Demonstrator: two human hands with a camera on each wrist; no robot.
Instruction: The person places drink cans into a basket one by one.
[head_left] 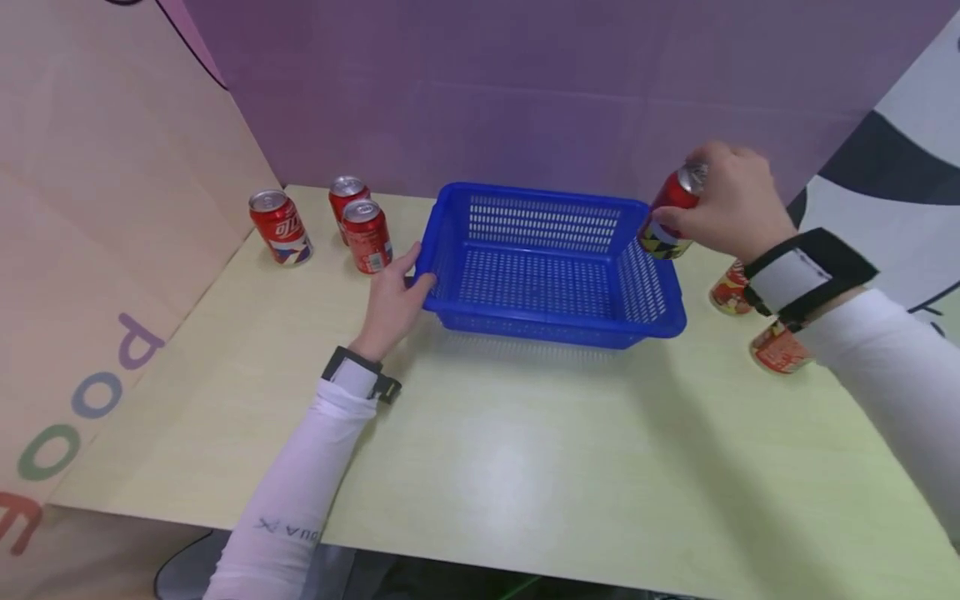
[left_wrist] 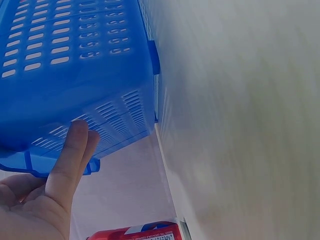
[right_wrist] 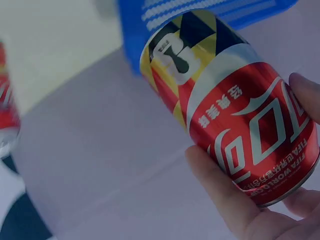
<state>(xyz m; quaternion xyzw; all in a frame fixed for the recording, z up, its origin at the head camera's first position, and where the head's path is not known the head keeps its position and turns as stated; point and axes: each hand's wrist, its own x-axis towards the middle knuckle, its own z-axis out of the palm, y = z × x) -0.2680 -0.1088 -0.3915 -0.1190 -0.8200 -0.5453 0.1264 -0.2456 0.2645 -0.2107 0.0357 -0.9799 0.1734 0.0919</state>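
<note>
A blue plastic basket [head_left: 540,283] with slotted walls stands at the back of the table, and nothing lies inside it. My left hand [head_left: 395,302] holds its left end, thumb at the rim and fingers against the outer wall; the left wrist view shows these fingers [left_wrist: 75,155] on the slotted side. Above the basket's right end, my right hand [head_left: 738,200] grips a red soda can [head_left: 675,208], tilted, with its silver top toward the palm. In the right wrist view, thumb and fingers wrap the top half of the can [right_wrist: 240,115], and its yellow-and-black patterned end points at the basket.
Left of the basket stand three red soda cans, one apart [head_left: 281,229] and two close together [head_left: 367,237]. Two more cans [head_left: 780,348] stand at the right, partly under my right forearm. A purple panel [head_left: 525,100] rises behind the table [head_left: 510,450].
</note>
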